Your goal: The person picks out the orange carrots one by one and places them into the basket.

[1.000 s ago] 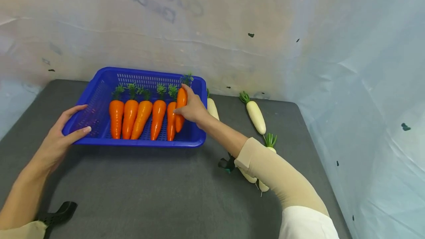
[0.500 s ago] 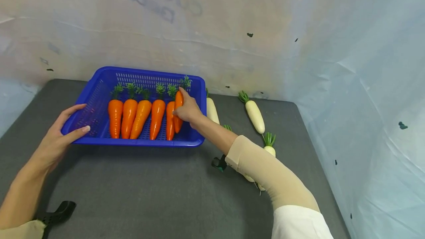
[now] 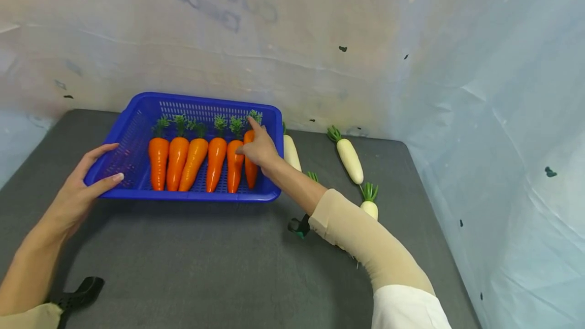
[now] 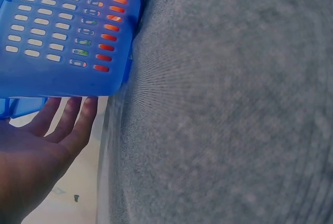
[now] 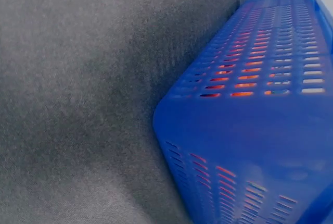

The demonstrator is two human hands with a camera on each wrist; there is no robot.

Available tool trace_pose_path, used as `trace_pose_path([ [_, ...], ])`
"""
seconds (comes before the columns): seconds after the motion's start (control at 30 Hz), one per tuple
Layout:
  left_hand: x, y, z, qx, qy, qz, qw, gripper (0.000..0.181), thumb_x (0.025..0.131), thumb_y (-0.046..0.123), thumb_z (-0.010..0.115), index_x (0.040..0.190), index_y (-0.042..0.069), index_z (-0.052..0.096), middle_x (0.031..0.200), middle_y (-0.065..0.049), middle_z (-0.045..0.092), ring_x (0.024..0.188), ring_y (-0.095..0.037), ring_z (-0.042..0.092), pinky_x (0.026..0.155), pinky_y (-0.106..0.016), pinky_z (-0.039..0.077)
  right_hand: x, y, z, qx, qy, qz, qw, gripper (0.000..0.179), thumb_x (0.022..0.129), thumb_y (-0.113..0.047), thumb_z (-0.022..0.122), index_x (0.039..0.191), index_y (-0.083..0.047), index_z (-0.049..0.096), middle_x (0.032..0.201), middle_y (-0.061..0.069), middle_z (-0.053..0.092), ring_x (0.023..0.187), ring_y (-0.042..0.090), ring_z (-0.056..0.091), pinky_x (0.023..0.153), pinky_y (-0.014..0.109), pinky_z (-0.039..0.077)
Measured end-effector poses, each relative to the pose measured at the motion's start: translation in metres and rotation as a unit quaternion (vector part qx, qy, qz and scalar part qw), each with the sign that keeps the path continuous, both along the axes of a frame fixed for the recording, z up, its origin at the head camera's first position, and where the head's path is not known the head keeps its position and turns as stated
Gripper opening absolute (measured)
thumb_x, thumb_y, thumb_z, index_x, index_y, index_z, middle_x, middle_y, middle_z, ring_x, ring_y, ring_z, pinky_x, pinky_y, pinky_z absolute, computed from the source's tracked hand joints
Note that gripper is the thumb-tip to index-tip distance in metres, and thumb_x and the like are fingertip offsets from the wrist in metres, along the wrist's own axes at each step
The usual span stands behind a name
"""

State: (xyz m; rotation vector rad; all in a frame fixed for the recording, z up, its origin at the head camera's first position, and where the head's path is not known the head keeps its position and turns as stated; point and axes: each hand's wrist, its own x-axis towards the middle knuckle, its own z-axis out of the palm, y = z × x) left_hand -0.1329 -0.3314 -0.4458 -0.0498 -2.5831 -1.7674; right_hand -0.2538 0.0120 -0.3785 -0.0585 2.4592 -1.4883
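A blue plastic basket (image 3: 183,195) with slotted walls holds several orange carrots (image 3: 217,164) side by side, green tops toward the back wall. My left hand (image 3: 75,192) grips its left end, thumb over the rim; in the left wrist view the fingers (image 4: 80,125) reach up under the basket's edge. At the right end my right hand (image 3: 261,147) is over the last carrot (image 3: 251,174), covering its middle. Its thumb and index finger are spread apart, the thumb overlapping the neighbouring carrot (image 3: 234,169). The right wrist view shows only the basket's outside (image 5: 223,120), not the right hand.
White radishes with green tops lie right of the basket: one against its side (image 3: 291,154), one farther back (image 3: 350,161), another (image 3: 369,210) partly under the right sleeve (image 3: 365,237). The dark grey table (image 3: 205,268) meets a plastic-sheeted wall (image 3: 292,65) behind.
The rightmost carrot has shifted right and down, now lying apart from its neighbour along the basket's right end. My right thumb and index finger have spread off it. The left hand stays put.
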Motion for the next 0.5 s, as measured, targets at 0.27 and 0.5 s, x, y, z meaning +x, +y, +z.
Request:
trace_pose_path([
  [0.27, -0.002, 0.001, -0.001, 0.009, 0.009, -0.007, 0.9999, 0.067, 0.104, 0.012, 0.05, 0.158, 0.036, 0.017, 0.151, -0.013, 0.018, 0.114, -0.01, 0.041, 0.079, -0.006, 0.042, 0.007, 0.018, 0.015, -0.073, 0.002, 0.012, 0.9973, 0.085, 0.087, -0.003, 0.071, 0.157, -0.029, 0.03, 0.163, -0.004, 0.024, 0.144, 0.029, 0.033, 0.11, 0.045, 0.038],
  [0.5, -0.002, 0.0, 0.007, -0.052, -0.025, 0.023, 0.998, 0.07, 0.104, 0.028, 0.052, 0.157, 0.046, 0.01, 0.166, -0.014, -0.004, 0.141, -0.049, 0.016, 0.114, -0.065, 0.014, 0.014, 0.036, 0.024, -0.095, 0.016, 0.067, 0.993, 0.077, 0.092, -0.011, 0.07, 0.157, -0.025, 0.031, 0.162, 0.006, 0.026, 0.147, 0.032, 0.028, 0.111, 0.048, 0.036],
])
